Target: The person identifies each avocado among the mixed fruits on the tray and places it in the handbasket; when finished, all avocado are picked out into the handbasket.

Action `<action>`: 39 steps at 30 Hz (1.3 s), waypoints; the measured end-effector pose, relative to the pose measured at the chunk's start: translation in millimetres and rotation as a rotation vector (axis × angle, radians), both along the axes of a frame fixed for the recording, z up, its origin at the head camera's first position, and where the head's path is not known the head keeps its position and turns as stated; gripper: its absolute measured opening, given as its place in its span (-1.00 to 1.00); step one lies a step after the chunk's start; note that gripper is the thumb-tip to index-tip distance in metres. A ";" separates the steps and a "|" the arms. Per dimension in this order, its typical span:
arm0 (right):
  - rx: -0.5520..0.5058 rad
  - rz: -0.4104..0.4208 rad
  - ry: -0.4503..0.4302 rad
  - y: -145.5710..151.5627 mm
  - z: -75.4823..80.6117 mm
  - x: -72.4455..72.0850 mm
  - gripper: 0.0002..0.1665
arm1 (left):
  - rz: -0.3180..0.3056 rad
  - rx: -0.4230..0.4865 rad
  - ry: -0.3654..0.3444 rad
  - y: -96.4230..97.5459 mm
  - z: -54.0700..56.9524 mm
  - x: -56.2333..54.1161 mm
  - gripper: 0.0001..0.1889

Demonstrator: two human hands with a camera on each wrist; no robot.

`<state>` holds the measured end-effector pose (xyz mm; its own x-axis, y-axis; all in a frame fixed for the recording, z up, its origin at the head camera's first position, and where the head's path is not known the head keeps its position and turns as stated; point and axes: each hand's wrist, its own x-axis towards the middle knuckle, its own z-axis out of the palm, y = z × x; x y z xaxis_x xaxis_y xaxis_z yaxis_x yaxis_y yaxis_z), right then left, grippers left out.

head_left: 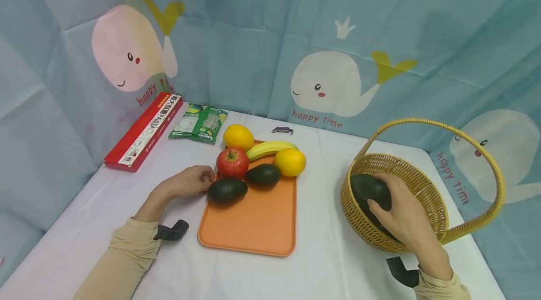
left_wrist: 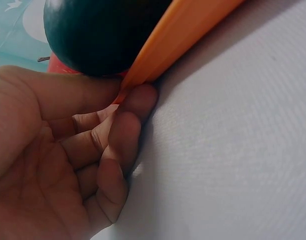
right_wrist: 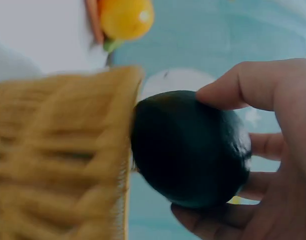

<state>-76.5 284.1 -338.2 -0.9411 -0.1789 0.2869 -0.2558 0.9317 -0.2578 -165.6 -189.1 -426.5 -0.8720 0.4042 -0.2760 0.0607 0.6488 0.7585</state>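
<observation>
My left hand (head_left: 191, 181) is at the left edge of the orange tray (head_left: 253, 225), pinching its rim between thumb and fingers in the left wrist view. Just beside these fingers, an avocado (head_left: 227, 190) lies on the tray. Behind it are a second avocado (head_left: 263, 174), a red pomegranate (head_left: 232, 162), a banana (head_left: 270, 149) and two yellow lemons (head_left: 289, 162). On the right, my right hand (head_left: 405, 211) grips another dark green avocado (right_wrist: 187, 150) at the mouth of the wicker basket (head_left: 422, 187), thumb on one side and fingers round the other.
The basket's tall handle (head_left: 498, 178) arches up on the right. At the back left lie a red and white pasta box (head_left: 145, 133) and a green snack bag (head_left: 198, 123). A small purple wrapped candy (head_left: 282, 130) lies near the curtain (head_left: 249, 46) behind the white-covered table.
</observation>
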 end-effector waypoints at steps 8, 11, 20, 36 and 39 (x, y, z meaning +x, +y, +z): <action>0.096 -0.021 -0.054 3.4 -12.2 -13.0 -0.33 | 0.001 0.010 0.005 -1.3 -1.5 0.8 -0.84; 0.144 0.021 0.053 -1.5 -21.0 -19.2 -0.32 | 0.000 0.015 0.011 -1.0 -2.1 1.0 -0.84; 0.149 0.024 0.025 -5.8 -33.5 -22.4 -0.52 | -0.005 0.001 0.026 0.4 -1.0 -0.7 -0.85; 0.080 0.145 0.341 -57.4 -30.4 -31.5 -0.68 | 0.006 -0.017 -0.006 -0.9 -0.9 -4.7 -0.84; 0.093 0.209 0.288 -87.8 -36.3 -41.2 -0.60 | 0.003 -0.008 0.001 -1.0 -2.7 -2.9 -0.84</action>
